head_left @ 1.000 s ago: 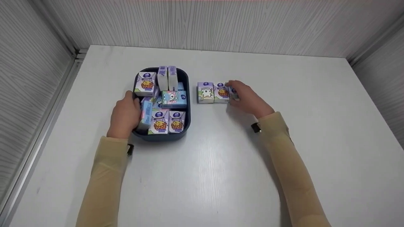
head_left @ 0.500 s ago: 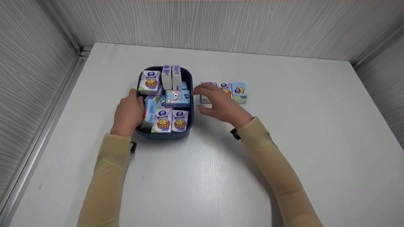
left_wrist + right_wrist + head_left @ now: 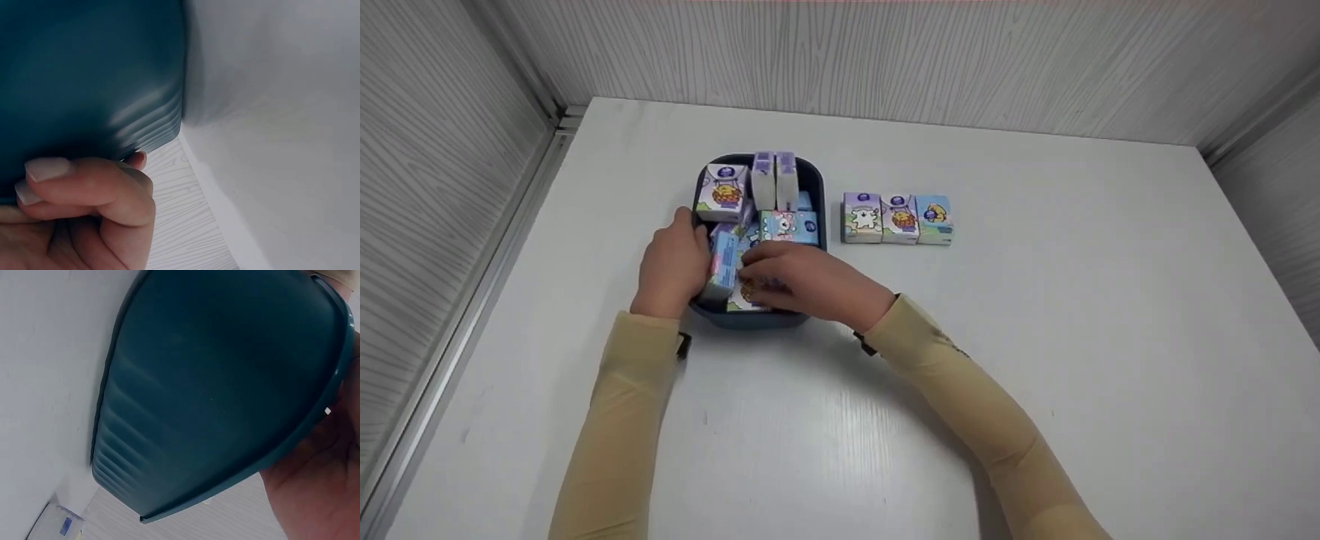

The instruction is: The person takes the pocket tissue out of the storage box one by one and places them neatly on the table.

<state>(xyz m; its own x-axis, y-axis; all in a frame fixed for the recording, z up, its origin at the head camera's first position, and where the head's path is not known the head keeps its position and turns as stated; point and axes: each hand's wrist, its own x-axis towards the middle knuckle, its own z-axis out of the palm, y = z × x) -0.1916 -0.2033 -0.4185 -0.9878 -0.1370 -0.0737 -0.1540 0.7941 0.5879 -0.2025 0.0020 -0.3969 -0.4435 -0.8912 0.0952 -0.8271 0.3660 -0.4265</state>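
A dark blue-green plastic bin (image 3: pixel 750 320) stands left of centre, filled with several small cartoon-printed tissue packs (image 3: pixel 725 191). My left hand (image 3: pixel 671 262) holds the bin's left rim; the left wrist view has its curled fingers (image 3: pixel 84 183) against the outer wall. Over the bin's near right side reaches my right hand (image 3: pixel 825 285), its fingertips down among the lower packs, beside a blue pack (image 3: pixel 723 259) standing on edge. Whether they pinch a pack cannot be made out. The bin's wall (image 3: pixel 208 399) hides those fingertips in the right wrist view.
Right of the bin, a white bear pack (image 3: pixel 862 217), a lion pack (image 3: pixel 900 219) and a blue pack (image 3: pixel 935 219) lie side by side in a row. Wood-grained panels (image 3: pixel 885 67) border the white table (image 3: pixel 1072 315) at the back and sides.
My right hand has left the row's right-hand pack and moved left into the bin. The blue pack there is now uncovered. My left hand stays on the bin's rim.
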